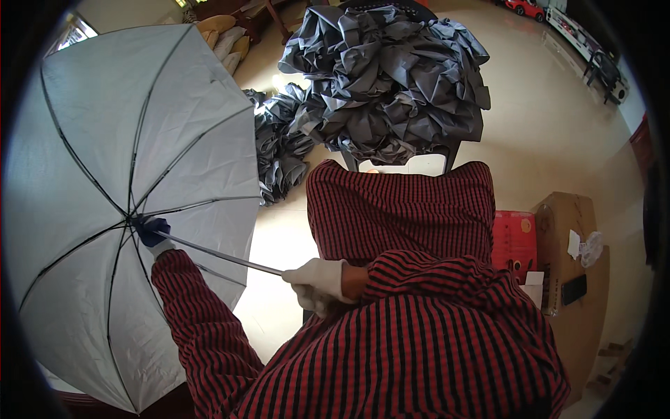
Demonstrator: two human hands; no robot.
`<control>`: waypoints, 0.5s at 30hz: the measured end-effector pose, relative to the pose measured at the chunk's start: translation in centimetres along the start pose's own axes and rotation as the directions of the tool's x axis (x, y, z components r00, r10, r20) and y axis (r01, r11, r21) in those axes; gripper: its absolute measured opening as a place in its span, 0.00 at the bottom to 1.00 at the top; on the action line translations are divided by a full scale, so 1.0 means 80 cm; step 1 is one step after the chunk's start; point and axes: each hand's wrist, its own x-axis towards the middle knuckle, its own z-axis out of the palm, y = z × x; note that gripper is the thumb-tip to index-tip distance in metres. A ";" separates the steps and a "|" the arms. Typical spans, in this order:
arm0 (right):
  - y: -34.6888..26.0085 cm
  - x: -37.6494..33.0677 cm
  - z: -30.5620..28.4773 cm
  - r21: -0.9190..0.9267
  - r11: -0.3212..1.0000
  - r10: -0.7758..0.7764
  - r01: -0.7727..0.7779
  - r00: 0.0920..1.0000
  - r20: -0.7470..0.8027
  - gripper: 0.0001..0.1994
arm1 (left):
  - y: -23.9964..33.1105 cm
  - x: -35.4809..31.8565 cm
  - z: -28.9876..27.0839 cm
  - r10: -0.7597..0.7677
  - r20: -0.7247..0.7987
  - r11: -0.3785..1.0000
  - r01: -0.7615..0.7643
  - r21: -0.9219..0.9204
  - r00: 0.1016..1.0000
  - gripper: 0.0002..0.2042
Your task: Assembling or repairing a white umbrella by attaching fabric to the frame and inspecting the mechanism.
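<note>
Umbrella: an open grey umbrella [105,195] fills the left of the view, its inner side with dark ribs facing the person; its thin metal shaft [223,256] slants from the hub down to the right.
Heap of fabric: crumpled grey umbrella cloth [387,77] is piled on a dark chair at the top centre, with more [279,150] spilling to the floor [551,119] beside it.
Left arm: the striped red-and-black sleeve reaches up and left, under the canopy, to the hub.
Left hand: the left hand [160,246], white-gloved, sits at the dark blue runner [151,230]; mostly hidden, so I cannot tell how tightly it grips.
Right arm: bent across the body, forearm pointing left.
Right hand: the right hand [319,283], white-gloved, is clenched around the lower end of the shaft.
Cardboard box: a brown box [569,230] stands at the right on the floor, a white label on top.
Red package: a red box [514,241] leans between the person's knee and the cardboard box.
</note>
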 end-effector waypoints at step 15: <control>0.028 -0.008 -0.041 -0.873 0.483 -0.383 0.072 0.914 -0.137 0.11 | -0.189 -0.121 -0.011 -0.304 -0.120 0.909 0.326 0.262 0.945 0.15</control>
